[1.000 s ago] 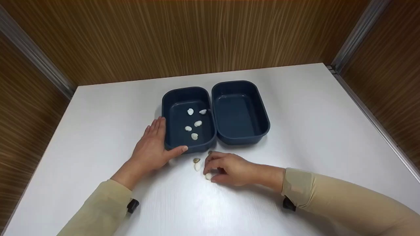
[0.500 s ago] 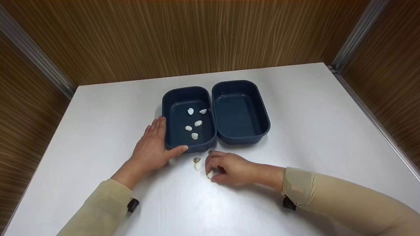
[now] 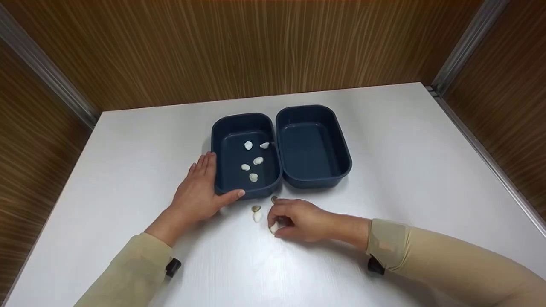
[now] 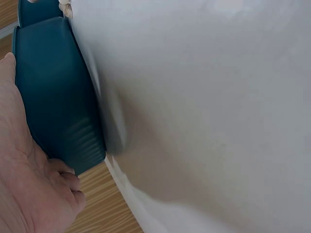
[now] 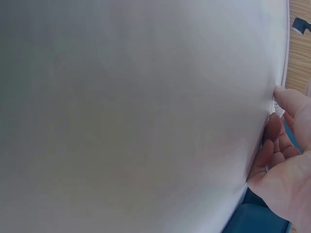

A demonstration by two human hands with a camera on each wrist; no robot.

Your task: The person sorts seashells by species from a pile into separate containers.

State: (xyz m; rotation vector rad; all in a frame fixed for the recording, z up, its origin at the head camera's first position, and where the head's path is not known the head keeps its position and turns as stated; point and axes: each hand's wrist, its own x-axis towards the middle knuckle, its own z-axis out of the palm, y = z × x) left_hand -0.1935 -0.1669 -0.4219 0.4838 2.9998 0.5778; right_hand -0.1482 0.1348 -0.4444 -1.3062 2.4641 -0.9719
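And the right hand (image 3: 300, 219) pinches a white seashell (image 3: 274, 229) down at the surface (image 3: 230, 268), left hand (image 3: 196, 192) straight-fingered against the shell-dotted blue container (image 3: 228, 147): a pickup, seemingly, calling for a lift!

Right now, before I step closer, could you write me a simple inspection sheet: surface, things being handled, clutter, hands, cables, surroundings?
Surface: white tabletop, light glinting off its near part.
Job's things: left tray holds five whitish shells; right tray stands beside it. In front lie a brownish shell, a white shell and a small brown piece, partly hidden.
Clutter: nothing seen.
Hands: left hand rests against the left tray's side; right hand pinches a pale shell.
Cables: nothing seen.
Surroundings: wood-grain panels, metal corner strips.
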